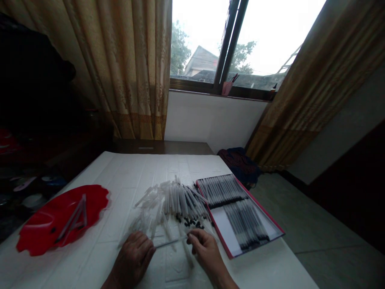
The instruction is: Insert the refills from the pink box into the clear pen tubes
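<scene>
My left hand (135, 257) is closed around one end of a slim, clear pen (170, 243), which lies nearly level above the table. At the pen's other end, my right hand (204, 253) is pinched, thumb against fingers; any small part between those fingertips is hidden. Just beyond both hands spreads a pile of clear pen barrels (179, 200). Small black caps (192, 222) are scattered at the pile's near side. Right of my right hand, a red-edged box (221, 237) holds two rows of pens with black ends (246, 224).
On the left of the white table (120, 168) sits a red wavy-rimmed plate (33, 241) with a few pen pieces in it. A drawer unit (186, 147) stands behind the table, under the window. Dark cloth (240, 164) lies beyond the table's right edge.
</scene>
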Motion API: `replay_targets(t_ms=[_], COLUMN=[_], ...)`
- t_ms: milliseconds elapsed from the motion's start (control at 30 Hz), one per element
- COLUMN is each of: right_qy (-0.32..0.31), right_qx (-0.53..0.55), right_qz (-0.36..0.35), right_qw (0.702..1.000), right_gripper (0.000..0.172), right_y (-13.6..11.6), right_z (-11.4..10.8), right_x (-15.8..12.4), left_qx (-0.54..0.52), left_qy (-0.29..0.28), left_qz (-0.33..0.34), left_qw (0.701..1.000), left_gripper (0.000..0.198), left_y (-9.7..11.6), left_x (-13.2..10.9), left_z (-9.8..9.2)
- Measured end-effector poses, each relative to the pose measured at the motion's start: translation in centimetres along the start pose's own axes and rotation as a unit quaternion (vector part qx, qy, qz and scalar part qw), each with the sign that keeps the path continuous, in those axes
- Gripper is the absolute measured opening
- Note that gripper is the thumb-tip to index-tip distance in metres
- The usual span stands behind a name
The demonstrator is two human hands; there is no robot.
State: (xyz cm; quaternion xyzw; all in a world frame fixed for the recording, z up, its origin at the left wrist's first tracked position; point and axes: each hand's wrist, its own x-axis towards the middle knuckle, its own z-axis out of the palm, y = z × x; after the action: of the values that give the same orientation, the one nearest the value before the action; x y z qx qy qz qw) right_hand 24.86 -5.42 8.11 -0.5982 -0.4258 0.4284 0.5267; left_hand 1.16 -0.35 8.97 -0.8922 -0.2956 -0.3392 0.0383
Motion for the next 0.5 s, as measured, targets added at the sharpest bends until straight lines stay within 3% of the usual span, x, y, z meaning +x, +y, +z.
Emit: replay_targets(t_ms=[133, 367, 500], right_qy=[0.043, 0.218, 0.246], right_qx=[0.038, 0.109, 0.094], right_qz=[0.004, -0.005, -0.031], right_qw=[0.998, 0.970, 0.964], right_gripper=[0.030, 0.041, 0.041], right_y=[-0.8, -3.6, -3.7], right_z=[-1.0, -5.6, -5.8], right_x=[0.8, 3.6, 4.7], left_qx=[0.009, 0.038, 0.035], left_qy=[0.019, 0.095, 0.094], left_qz=[-0.008, -0.041, -0.044], left_qw=[1.000, 0.994, 0.994], left_gripper=[0.025, 0.024, 0.024], left_y=[-0.2, -0.7, -0.8], left_x=[0.0, 0.0, -0.2], left_z=[0.0, 0.0, 0.2])
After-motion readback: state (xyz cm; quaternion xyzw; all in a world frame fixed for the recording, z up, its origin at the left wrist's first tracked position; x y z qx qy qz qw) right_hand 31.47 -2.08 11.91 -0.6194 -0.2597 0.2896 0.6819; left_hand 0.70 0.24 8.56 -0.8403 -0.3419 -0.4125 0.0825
